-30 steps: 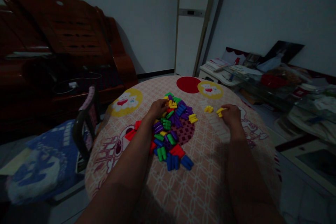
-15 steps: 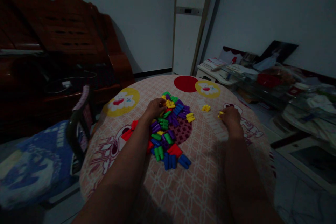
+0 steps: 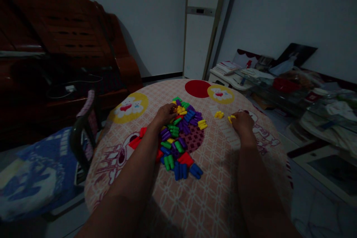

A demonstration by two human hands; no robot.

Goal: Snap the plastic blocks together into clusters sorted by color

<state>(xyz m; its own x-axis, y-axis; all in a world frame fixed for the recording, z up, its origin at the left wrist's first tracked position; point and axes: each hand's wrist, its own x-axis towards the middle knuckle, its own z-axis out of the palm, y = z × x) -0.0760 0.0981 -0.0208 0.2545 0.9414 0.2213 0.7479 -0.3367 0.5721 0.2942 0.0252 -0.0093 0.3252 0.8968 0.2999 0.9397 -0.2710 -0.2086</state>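
A heap of coloured plastic blocks point(image 3: 178, 137) in red, blue, green, purple and yellow lies in the middle of a round table point(image 3: 212, 193) covered by a pink patterned cloth. My left hand point(image 3: 165, 113) rests curled on the far left side of the heap, fingers closed over yellow pieces. My right hand point(image 3: 242, 122) sits to the right of the heap, closed on a yellow block point(image 3: 231, 118). A small yellow cluster point(image 3: 219, 114) lies apart just left of that hand. Another yellow piece point(image 3: 202, 124) lies at the heap's right edge.
A dark wooden sofa point(image 3: 61, 55) stands at the left, with a chair and blue cushion point(image 3: 33, 178) beside the table. A white standing air conditioner point(image 3: 199, 26) is behind. A cluttered low glass table point(image 3: 292, 85) with books and papers runs along the right.
The view shifted slightly. My right hand has drawn a little left toward the small yellow cluster with its yellow block. My left hand stays on the heap.
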